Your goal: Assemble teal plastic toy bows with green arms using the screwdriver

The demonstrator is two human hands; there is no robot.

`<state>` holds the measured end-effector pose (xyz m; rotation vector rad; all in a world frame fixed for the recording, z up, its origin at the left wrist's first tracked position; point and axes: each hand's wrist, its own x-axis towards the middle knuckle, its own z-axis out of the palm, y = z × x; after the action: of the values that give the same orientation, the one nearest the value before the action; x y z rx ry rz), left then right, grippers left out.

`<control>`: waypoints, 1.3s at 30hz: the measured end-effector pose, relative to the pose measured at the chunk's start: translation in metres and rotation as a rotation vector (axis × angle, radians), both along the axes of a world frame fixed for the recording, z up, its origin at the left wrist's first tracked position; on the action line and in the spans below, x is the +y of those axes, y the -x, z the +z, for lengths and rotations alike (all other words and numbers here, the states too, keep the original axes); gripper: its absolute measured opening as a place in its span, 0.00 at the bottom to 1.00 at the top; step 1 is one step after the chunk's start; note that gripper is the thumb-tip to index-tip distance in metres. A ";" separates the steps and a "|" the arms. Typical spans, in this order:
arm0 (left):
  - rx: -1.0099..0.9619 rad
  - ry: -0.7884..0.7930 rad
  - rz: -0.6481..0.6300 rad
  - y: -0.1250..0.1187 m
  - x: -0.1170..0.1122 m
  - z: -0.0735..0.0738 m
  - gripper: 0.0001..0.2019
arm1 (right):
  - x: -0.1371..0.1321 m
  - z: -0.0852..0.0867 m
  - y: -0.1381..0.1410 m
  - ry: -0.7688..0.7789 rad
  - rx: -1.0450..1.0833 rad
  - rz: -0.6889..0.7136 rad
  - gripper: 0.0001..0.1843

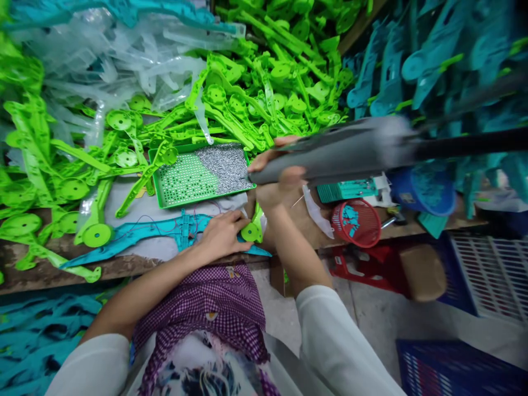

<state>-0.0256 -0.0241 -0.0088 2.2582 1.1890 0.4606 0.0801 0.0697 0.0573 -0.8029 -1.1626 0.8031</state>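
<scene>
My right hand (pixel 284 176) is wrapped round a grey power screwdriver (pixel 338 151), slightly blurred, held nearly level. Its tip is at the right end of a green perforated tray (pixel 177 202), by a heap of small silver screws (pixel 229 165). A long blue plastic shell half (pixel 144 234) lies across the bench edge with thin wires along it. Over its right end, my left hand (pixel 225 234) is closed on the shell, fingers bent over it. A lime green plastic part with a round disc (pixel 249 232) sits against those fingertips.
Lime green parts (pixel 280 71) are piled behind the tray, with clear plastic pieces (pixel 136 55) at left. Blue shells (pixel 433 60) are stacked at right. A red basket (pixel 357 223) and a blue bucket (pixel 424 192) stand right of me. Crates (pixel 454 363) are on the floor.
</scene>
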 end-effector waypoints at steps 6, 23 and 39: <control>-0.035 0.005 -0.015 0.001 0.001 0.001 0.21 | -0.002 0.011 0.036 0.160 0.168 0.295 0.30; -0.022 -0.046 0.002 0.001 0.000 -0.002 0.22 | -0.041 0.006 -0.047 0.172 0.002 -0.052 0.34; -0.006 -0.079 0.003 0.000 0.001 -0.004 0.24 | -0.026 -0.020 -0.052 0.161 0.066 -0.045 0.30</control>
<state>-0.0258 -0.0228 -0.0128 2.3204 1.1905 0.5245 0.1325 0.0437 0.0375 -0.9255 -1.0277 0.8874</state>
